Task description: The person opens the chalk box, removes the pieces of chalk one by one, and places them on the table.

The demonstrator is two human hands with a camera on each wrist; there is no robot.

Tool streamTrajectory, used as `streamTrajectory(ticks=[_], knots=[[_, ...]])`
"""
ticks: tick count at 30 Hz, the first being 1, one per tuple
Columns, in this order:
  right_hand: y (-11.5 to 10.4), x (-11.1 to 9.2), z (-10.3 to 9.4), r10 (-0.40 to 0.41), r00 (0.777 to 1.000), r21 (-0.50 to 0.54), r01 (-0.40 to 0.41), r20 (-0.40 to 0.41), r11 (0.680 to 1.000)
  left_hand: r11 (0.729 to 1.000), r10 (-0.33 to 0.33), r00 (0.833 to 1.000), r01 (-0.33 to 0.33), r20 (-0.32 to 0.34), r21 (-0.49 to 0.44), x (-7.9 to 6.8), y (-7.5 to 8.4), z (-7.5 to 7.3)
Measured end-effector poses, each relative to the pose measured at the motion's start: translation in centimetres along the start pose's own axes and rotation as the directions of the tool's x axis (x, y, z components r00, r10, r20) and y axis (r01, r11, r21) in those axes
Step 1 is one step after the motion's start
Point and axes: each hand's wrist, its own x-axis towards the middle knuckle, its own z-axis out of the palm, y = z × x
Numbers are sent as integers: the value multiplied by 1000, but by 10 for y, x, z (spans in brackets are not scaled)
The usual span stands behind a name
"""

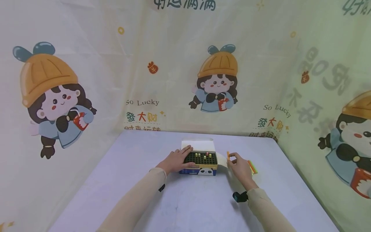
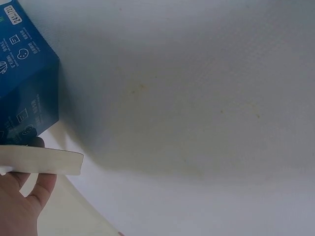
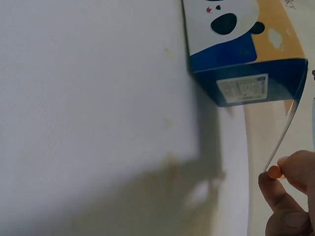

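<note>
The left hand (image 1: 176, 160) lies spread over the near end of a panda-printed cardboard box (image 1: 192, 172), its thumb along the front edge and its fingers reaching over the top, apparently steadying it; at that hand's wrist I make out a pale end flap (image 2: 49, 160) sticking out. Just right of those fingers, the box's black holed insert (image 1: 200, 160) shows a few short stick ends (image 1: 210, 155), pale yellow and one pinkish, poking up, with the white lid (image 1: 198, 144) folded back beyond. Between the hands juts the right end flap (image 1: 221, 159). The hands are well apart, and the right hand (image 1: 240, 166) pinches an orange stick (image 1: 228, 155), crayon-like, between thumb and finger, roughly upright beside that flap; whether they touch I can't tell. More loose sticks (image 1: 252, 166) lie just right of that hand. I'd judge the step to be loading the insert, stick by stick: the next move calls for bringing the orange one left, over a free hole, and lowering it straight in.
</note>
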Motion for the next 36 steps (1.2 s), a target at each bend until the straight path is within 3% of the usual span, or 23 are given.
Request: streamTrajectory(ticks=[6, 15, 27, 36], knots=[[12, -3, -2, -12, 1000, -2, 12, 26, 1000, 1000, -5, 1000, 5, 6, -2, 1, 0, 0], [35, 0, -8, -30, 1000, -23, 30, -2, 999, 1000, -5, 1000, 5, 1, -3, -3, 1, -3], [55, -8, -22, 117, 993, -37, -117, 0, 992, 1000, 1, 1000, -1, -6, 1, 0, -1, 4], [62, -5, -28, 172, 985, -54, -172, -11, 984, 1000, -4, 1000, 4, -8, 10, 2, -2, 4]])
